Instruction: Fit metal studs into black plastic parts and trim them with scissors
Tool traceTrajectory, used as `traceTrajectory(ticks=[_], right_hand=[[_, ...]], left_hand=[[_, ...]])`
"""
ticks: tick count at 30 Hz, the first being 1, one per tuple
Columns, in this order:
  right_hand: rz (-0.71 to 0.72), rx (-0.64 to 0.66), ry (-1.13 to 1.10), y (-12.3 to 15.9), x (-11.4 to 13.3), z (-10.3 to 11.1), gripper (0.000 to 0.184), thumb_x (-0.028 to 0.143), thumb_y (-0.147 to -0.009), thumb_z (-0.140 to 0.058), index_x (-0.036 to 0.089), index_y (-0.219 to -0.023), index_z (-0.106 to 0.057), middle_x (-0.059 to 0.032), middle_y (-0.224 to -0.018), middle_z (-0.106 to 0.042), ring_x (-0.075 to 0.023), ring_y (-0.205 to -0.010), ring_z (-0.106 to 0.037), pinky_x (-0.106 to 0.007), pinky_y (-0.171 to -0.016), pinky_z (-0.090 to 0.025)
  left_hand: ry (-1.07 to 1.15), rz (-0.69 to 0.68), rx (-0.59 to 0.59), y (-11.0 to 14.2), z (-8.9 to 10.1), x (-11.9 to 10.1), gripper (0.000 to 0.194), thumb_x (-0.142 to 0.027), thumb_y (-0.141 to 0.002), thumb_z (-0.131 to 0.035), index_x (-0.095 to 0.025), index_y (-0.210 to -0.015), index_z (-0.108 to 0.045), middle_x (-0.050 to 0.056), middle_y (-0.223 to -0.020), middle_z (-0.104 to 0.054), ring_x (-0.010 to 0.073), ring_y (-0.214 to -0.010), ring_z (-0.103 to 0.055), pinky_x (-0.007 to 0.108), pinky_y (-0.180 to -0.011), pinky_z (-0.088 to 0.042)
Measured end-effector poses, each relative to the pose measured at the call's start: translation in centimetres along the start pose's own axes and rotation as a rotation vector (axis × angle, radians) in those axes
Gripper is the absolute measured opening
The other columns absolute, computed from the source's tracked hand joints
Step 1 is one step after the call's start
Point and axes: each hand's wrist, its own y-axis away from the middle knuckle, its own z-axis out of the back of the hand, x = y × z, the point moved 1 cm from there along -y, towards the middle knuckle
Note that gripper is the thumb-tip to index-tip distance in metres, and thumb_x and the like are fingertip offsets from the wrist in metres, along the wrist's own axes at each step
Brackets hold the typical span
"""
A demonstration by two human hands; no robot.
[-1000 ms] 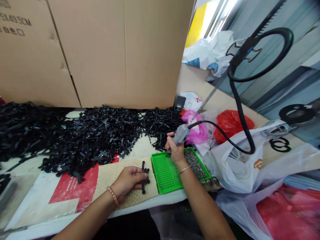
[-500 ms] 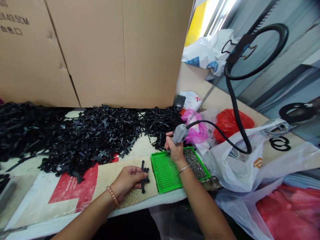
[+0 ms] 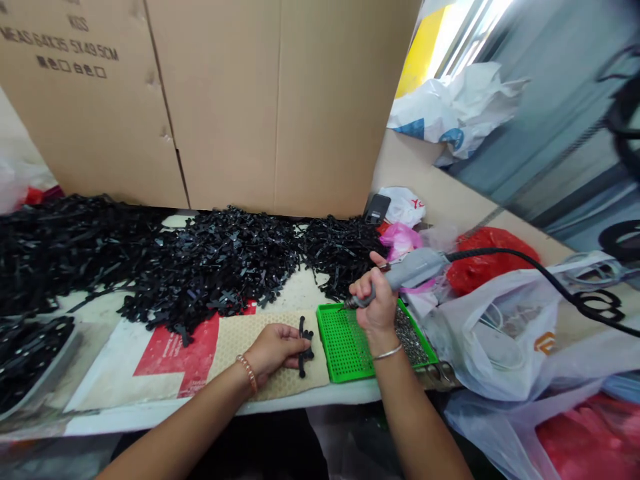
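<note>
My left hand (image 3: 280, 347) pinches a small black plastic part (image 3: 302, 363) with short arms, holding it over the tan dimpled mat (image 3: 235, 340). My right hand (image 3: 377, 300) is wrapped round a grey electric screwdriver (image 3: 415, 267) with a black cord. The screwdriver is tilted, its tip pointing left above the green perforated tray (image 3: 345, 377). Many small metal screws (image 3: 411, 337) lie heaped in the tray's right part, partly behind my right wrist. I cannot make out whether a screw sits on the tip.
Piles of black plastic parts (image 3: 220, 260) stretch along the back, before a large cardboard box (image 3: 280, 107). At left stands a bin (image 3: 37, 390) of black parts. Plastic bags, a red one (image 3: 495, 260) and a white one (image 3: 500, 320), crowd the right. A dark phone-like object (image 3: 377, 209) lies behind.
The screwdriver has gone from nearly upright over the tray to tilted sideways, its tip now toward the left. My left hand still holds the black part. The camera view has shifted left.
</note>
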Motion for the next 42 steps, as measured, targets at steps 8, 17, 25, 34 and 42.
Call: traceTrajectory(ticks=[8,17,25,34,42], right_hand=[[-0.172,0.139,-0.102,4.4,-1.2,-4.3,0.031,0.037,-0.074,-0.069,0.020,-0.096,-0.056,0.0115,-0.045,-0.038,-0.0063,-0.038,-0.031,-0.019,-0.043,-0.032],[-0.172,0.130,-0.101,4.4,-2.0,-4.4,0.030,0.036,-0.074,-0.069,0.019,-0.094,-0.055,0.0118,-0.046,-0.038,-0.0057,-0.038,-0.032,-0.019,-0.042,-0.030],[-0.156,0.141,-0.059,4.6,-2.3,-4.1,0.030,0.036,-0.074,-0.068,0.020,-0.095,-0.054,0.0118,-0.046,-0.039,-0.0067,-0.039,-0.033,-0.020,-0.043,-0.032],[-0.128,0.170,-0.072,4.8,-2.8,-3.9,0.029,0.035,-0.075,-0.069,0.020,-0.095,-0.054,0.0114,-0.046,-0.040,-0.0071,-0.039,-0.035,-0.020,-0.044,-0.034],[-0.138,0.169,-0.051,5.0,-2.5,-4.0,0.028,0.036,-0.076,-0.067,0.021,-0.096,-0.053,0.0114,-0.046,-0.040,-0.0081,-0.039,-0.035,-0.021,-0.045,-0.035]], left_hand=[[0.000,-0.027,0.032,-0.4,0.1,0.4,0.027,-0.024,-0.054,-0.084,-0.011,-0.058,-0.061,0.001,-0.060,-0.064,0.0095,-0.055,-0.058,0.021,-0.053,-0.051],[0.003,-0.059,0.057,-0.6,0.3,0.6,0.038,-0.034,-0.044,-0.087,-0.010,-0.059,-0.062,0.002,-0.062,-0.064,0.0102,-0.056,-0.058,0.023,-0.054,-0.053],[-0.012,-0.063,0.059,-0.9,0.5,1.0,0.036,-0.034,-0.047,-0.086,-0.011,-0.060,-0.062,0.001,-0.062,-0.064,0.0102,-0.056,-0.058,0.022,-0.054,-0.053],[-0.020,-0.028,0.023,-0.3,0.1,0.3,0.023,-0.022,-0.058,-0.081,-0.011,-0.059,-0.061,0.001,-0.061,-0.063,0.0097,-0.054,-0.058,0.022,-0.053,-0.052],[-0.041,-0.031,0.030,-0.2,0.1,0.3,0.021,-0.020,-0.062,-0.079,-0.011,-0.058,-0.060,0.000,-0.060,-0.062,0.0086,-0.053,-0.057,0.019,-0.051,-0.050]])
